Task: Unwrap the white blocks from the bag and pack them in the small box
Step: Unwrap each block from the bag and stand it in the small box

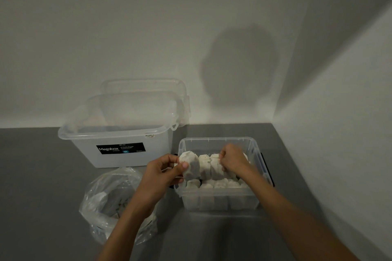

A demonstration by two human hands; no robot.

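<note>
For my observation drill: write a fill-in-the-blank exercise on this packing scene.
The large box is labelled ____.
The plastic bag lies under the ____ forearm.
The left hand pinches one white block while the right hand grips others inside the small box, to the ____ of the large box.
Missing words: Megabox; left; right.

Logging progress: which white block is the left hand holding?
The leftmost upper-row block, pinched by the left hand at the small box's edge; the right hand grips packed blocks.

Two hands [167, 170] [233, 160], two clear boxes [214, 139] [118, 161], one bag [101, 193], white blocks [204, 165] too crowded to count.
</note>
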